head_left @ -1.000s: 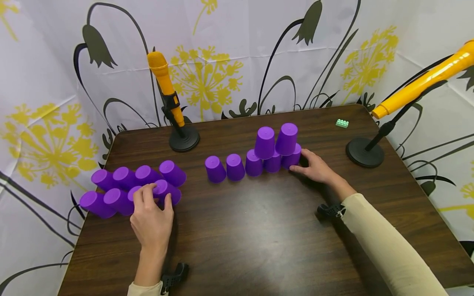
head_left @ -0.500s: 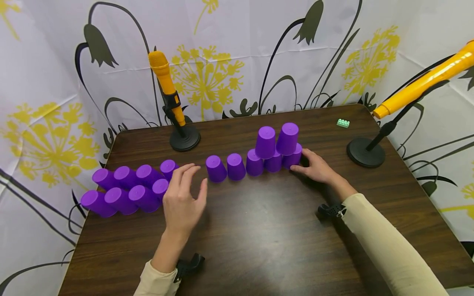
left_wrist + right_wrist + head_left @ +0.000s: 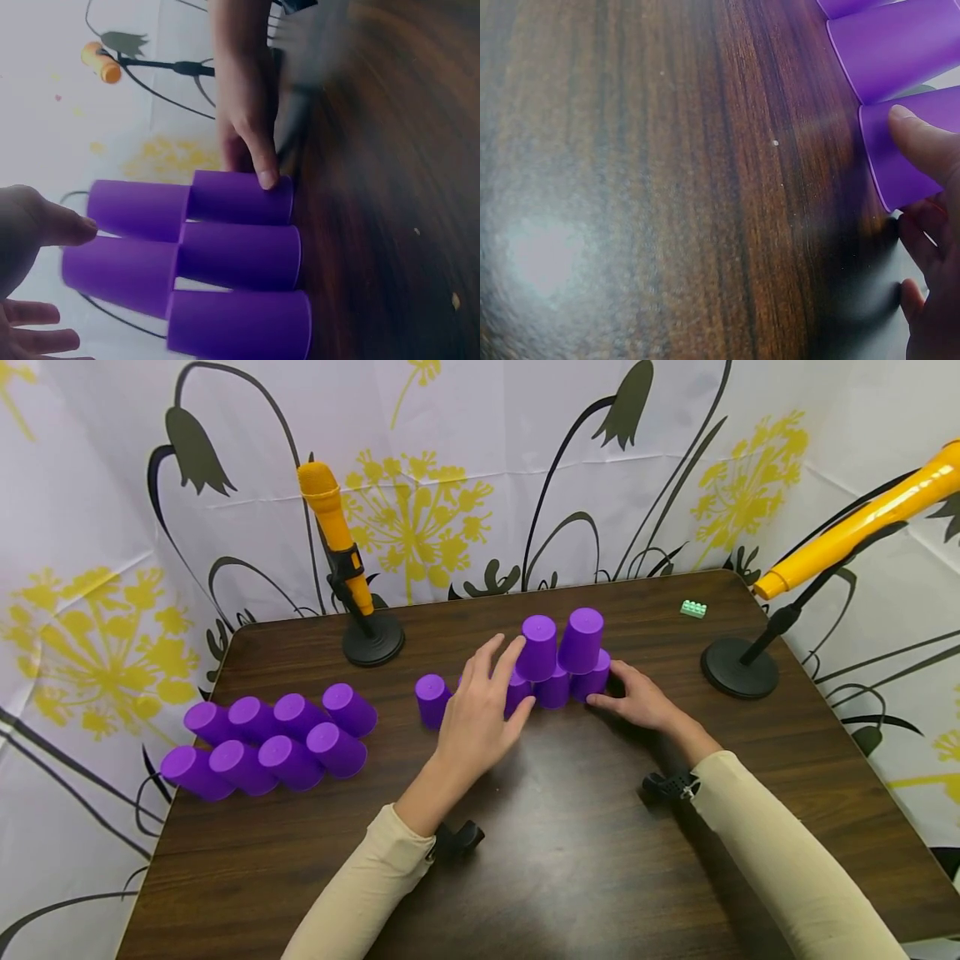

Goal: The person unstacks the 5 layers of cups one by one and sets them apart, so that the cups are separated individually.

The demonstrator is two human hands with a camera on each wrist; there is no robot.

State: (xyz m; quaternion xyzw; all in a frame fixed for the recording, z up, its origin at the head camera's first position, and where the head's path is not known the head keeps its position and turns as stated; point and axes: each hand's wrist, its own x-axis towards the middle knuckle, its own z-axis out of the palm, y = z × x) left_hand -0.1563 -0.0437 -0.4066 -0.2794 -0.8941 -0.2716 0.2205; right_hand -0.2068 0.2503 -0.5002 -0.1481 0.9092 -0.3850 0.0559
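Two upside-down purple cups, the left upper cup (image 3: pixel 537 652) and the right upper cup (image 3: pixel 581 643), rest on a lower row of purple cups. My right hand (image 3: pixel 641 697) holds the rightmost lower cup (image 3: pixel 592 681), its thumb on the near side in the right wrist view. My left hand (image 3: pixel 480 718), fingers spread and holding nothing, hovers in front of the row, by the left upper cup. It hides most of one lower cup. At the row's left end stands another purple cup (image 3: pixel 431 700). The left wrist view shows the left thumb close to the upper cups.
Two rows of upside-down purple cups (image 3: pixel 288 762) stand at the table's left. Behind them is an orange microphone (image 3: pixel 330 514) on a black stand. Another orange microphone (image 3: pixel 862 522) leans in from the right. A green toy brick (image 3: pixel 693 609) lies near the back edge.
My left hand has left the left-hand cups and travelled right, without a cup, to the stacked ones. My right hand has stayed at the rightmost lower cup.
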